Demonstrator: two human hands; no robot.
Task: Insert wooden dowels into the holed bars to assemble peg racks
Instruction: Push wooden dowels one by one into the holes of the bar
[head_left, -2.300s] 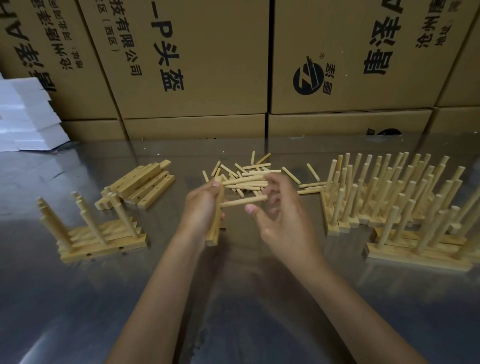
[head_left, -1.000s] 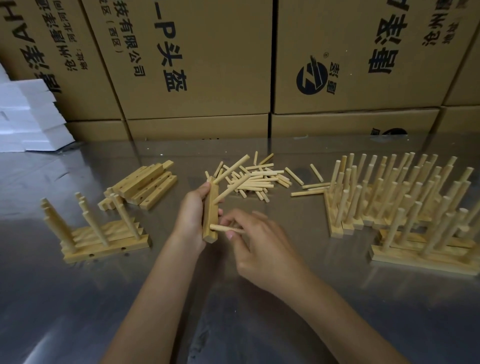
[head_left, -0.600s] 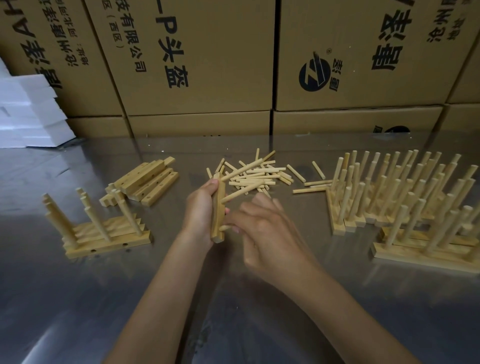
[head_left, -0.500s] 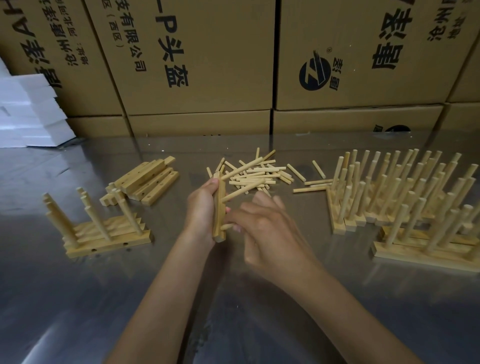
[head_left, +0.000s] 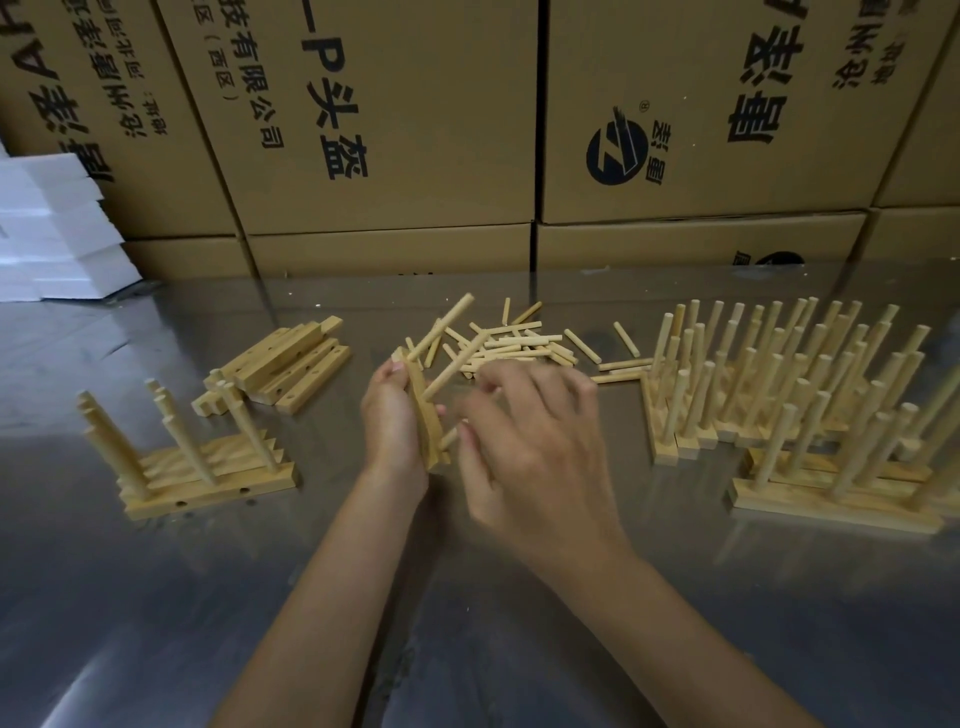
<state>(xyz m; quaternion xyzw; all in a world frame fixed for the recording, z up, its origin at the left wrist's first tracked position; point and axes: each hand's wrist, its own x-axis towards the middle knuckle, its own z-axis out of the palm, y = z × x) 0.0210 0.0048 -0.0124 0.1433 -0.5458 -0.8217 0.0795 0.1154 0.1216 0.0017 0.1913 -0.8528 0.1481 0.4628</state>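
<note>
Left hand (head_left: 387, 415) grips holed bar (head_left: 425, 421) upright on end, mid-bench, long axis running away from person. Two dowels (head_left: 451, 364) already stick out of bar's right face, slanting up. Right hand (head_left: 524, 441), just right of bar, pinches short third dowel (head_left: 450, 438) at lowest hole; fingers (head_left: 524, 382) blurred, loosely curled. Judgement: push leftward, straight into bar. Loose dowel pile (head_left: 511, 343) behind hands; finished racks (head_left: 779, 384) toward right edge.

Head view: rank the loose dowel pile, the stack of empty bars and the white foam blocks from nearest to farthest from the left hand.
From the left hand:
1. Loose dowel pile, just behind it, to the right.
2. Stack of empty bars, left of it.
3. White foam blocks, far left corner.
</note>
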